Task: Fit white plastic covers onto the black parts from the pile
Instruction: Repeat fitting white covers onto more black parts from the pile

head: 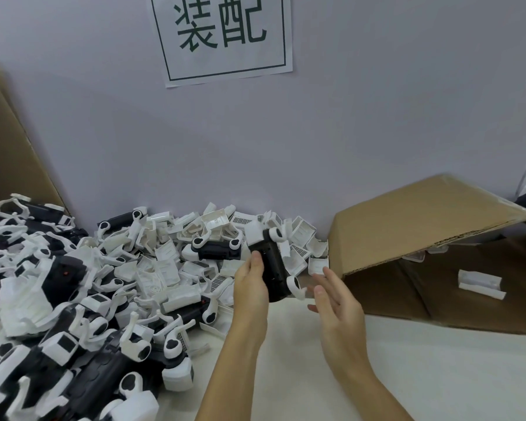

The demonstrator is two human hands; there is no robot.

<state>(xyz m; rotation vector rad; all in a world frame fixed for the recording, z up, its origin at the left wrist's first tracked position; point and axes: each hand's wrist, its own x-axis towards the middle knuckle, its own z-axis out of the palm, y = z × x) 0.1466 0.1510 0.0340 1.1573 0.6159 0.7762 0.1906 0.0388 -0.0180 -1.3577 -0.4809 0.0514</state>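
Now a black part is held up beside the pile, no cover picked yet.

Left of the cardboard box (438, 226), the pile (104, 284) is heaped; the black part (272, 268) is gripped by the left hand (251, 287), while the right hand (334, 302) is spread, holding nothing. Slippage is risked if a cover is pressed against that one-handed grip.

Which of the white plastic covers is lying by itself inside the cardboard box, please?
The white cover on the floor of the open cardboard box at right. It lies alone there, apart from the pile of black and white parts heaped at left.
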